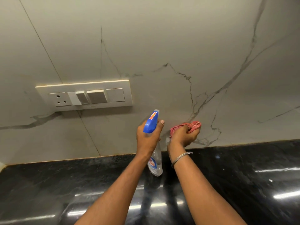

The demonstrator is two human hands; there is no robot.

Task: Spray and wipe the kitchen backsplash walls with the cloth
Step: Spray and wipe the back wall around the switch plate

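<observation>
Left hand (148, 137) grips spray bottle (155, 159); right hand (183, 135) bunches cloth (194, 125).

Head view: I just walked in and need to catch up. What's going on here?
A person is cleaning the backsplash above a black counter. The left hand grips a spray bottle, nozzle toward the backsplash. The right hand holds a bunched red cloth low at the backsplash, right of the bottle. Whether the cloth touches it is unclear. A switch panel sits to the left.
</observation>
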